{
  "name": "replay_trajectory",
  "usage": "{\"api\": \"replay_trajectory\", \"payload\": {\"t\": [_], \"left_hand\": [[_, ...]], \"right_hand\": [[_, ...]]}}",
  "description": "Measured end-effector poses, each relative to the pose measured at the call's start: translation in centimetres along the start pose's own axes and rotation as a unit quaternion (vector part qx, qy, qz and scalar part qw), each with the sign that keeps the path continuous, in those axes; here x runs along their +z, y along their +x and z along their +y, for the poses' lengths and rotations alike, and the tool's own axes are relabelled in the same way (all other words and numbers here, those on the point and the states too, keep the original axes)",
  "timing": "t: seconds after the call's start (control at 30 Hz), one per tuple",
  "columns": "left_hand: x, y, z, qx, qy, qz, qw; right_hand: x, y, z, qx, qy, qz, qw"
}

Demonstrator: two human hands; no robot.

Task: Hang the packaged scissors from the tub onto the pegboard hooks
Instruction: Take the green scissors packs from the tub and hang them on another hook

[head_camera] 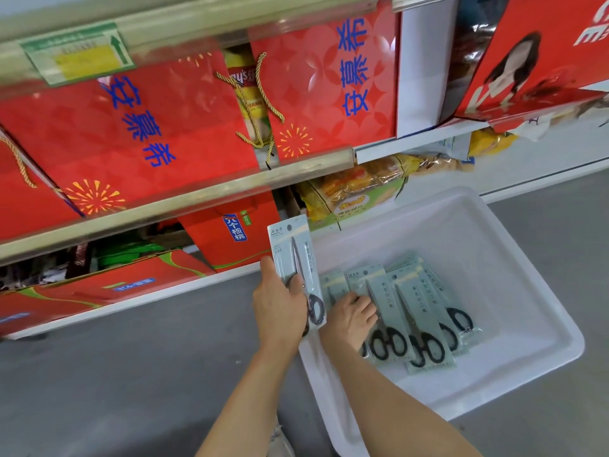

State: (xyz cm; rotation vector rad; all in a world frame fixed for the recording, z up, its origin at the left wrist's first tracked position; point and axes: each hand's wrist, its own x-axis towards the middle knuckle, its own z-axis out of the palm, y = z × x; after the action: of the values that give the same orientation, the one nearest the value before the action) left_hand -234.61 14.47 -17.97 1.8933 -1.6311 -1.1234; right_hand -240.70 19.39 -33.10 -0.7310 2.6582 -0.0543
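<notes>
My left hand (280, 305) grips a packaged pair of scissors (295, 255) upright over the left rim of the white tub (514, 245). Its card is pale green with a hang hole at the top. My right hand (351, 315) reaches down into the tub, fingers curled on the top of another scissors pack (336, 285). Several more packs (415, 311) with black handles lie fanned on the tub's floor to the right of that hand. No pegboard or hooks are in view.
The tub sits on a grey floor (131, 374). Shop shelves (197, 199) to the left and ahead hold red gift boxes (138, 133) and snack bags (356, 189). A shelf edge with a price label (79, 57) runs overhead.
</notes>
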Motion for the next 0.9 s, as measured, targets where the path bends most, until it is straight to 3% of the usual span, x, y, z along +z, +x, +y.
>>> {"api": "replay_trajectory", "payload": {"t": [0.1,0.23,0.4,0.5,0.73,0.9], "left_hand": [[-0.3,0.1,0.2,0.0,-0.001,-0.001,1.0],[-0.4,0.3,0.1,0.003,-0.01,-0.003,1.0],[-1.2,0.4,0.3,0.012,-0.094,-0.015,0.995],[-2.3,0.8,0.5,-0.012,-0.208,-0.021,0.978],[-7.4,1.0,5.2,-0.067,-0.384,0.023,0.92],[-14.1,0.5,11.0,0.065,-0.401,0.082,0.91]], "right_hand": [[-0.8,-0.3,1.5,0.03,-0.022,-0.052,0.998],[-1.1,0.7,3.0,0.046,-0.043,-0.063,0.996],[-1.2,1.5,4.2,-0.056,0.112,-0.087,0.988],[-3.7,1.1,4.5,-0.098,0.189,-0.077,0.974],[-15.2,0.0,0.9,-0.124,0.369,-0.107,0.915],[-24.9,-2.1,-3.6,-0.213,0.475,-0.091,0.849]]}}
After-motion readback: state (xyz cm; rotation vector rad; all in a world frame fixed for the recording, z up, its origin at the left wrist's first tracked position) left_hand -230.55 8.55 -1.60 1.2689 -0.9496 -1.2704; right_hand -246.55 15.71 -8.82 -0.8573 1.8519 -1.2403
